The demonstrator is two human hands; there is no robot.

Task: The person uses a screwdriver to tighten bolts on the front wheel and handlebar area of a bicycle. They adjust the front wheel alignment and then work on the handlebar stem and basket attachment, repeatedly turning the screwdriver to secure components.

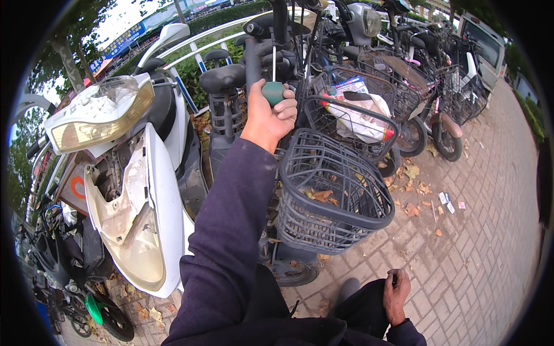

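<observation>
My left hand (270, 115) is raised ahead of me, closed round the rounded green handle of a screwdriver (272, 93). Its thin metal shaft points away from me, toward the dark handlebar (281, 26) of a parked bike; whether the tip touches anything I cannot tell. Just below and to the right of that hand hangs the bike's black front basket (334, 222), with dry leaves inside. My right hand (397, 297) is low at the right, by my knee, its fingers curled in. A dark spot shows between finger and thumb, too small to name.
A white scooter with a broken front panel (147, 230) stands close on the left. To the right, a wire basket (352, 118) holds a white bag (363, 112); more parked bikes follow. A van (482, 43) is farther back. Leaves and paper scraps lie on the brick paving (461, 248).
</observation>
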